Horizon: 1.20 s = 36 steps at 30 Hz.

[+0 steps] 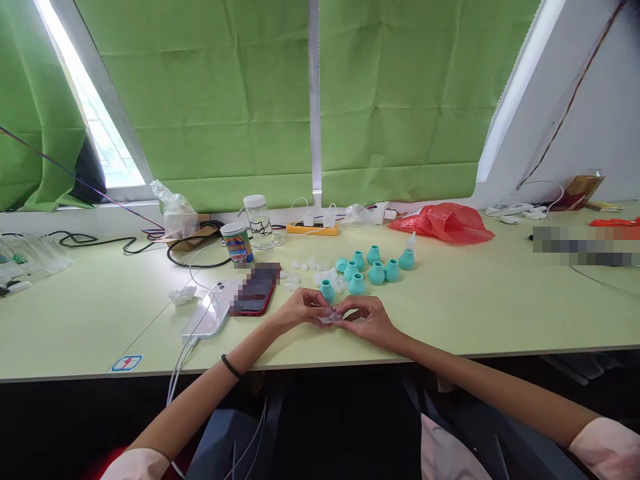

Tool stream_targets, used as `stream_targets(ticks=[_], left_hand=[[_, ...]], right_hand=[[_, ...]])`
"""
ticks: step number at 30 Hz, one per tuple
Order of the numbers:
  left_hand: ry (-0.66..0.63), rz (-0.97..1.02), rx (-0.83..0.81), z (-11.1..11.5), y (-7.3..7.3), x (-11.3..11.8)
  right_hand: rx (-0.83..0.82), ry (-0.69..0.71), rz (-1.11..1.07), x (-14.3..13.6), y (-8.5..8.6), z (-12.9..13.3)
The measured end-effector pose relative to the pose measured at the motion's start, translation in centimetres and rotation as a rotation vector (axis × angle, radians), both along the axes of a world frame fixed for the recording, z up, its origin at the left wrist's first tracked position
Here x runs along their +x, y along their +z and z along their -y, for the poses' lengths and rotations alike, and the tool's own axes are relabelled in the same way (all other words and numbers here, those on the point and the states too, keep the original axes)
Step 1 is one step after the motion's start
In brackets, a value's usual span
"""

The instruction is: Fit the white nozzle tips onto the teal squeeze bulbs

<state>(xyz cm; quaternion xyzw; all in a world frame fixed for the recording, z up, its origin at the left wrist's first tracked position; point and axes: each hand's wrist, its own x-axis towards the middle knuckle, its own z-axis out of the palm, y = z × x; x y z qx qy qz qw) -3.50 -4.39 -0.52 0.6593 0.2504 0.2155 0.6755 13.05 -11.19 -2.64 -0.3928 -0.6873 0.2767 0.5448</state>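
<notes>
My left hand and my right hand meet near the table's front edge, fingers closed on a small clear plastic piece between them. Its exact kind is too small to make out. Just beyond my fingers stands a teal bulb-shaped piece with an open neck. Several more teal bulb pieces are grouped behind it to the right. One teal piece has a translucent nozzle standing in its top. Small white and clear plastic parts lie scattered behind my left hand.
Left of my hands lie a dark phone with a red edge and a white phone with a cable. Behind stand a snack can and a clear jar. A yellow power strip and red bubble wrap sit along the wall.
</notes>
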Motion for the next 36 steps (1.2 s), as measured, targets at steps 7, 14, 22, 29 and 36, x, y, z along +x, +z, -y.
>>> stream_targets(ticks=[7,14,22,29,36], left_hand=[[-0.039,0.069,-0.087,0.2,0.0,0.1],[-0.041,0.091,-0.123,0.0,-0.4,0.3],[0.002,0.101,-0.089,0.4,0.0,0.5],[0.384,0.149,0.279,-0.1,0.7,0.4],[0.500,-0.360,1.073,0.0,-0.5,1.6]], right_hand=[[-0.046,0.004,-0.038,-0.1,0.4,0.0],[-0.026,0.026,-0.012,-0.2,0.2,0.2],[-0.044,0.103,-0.025,0.2,0.5,0.0],[-0.137,0.140,-0.248,2.2,0.9,-1.2],[-0.264,0.101,-0.384,3.1,1.1,-1.2]])
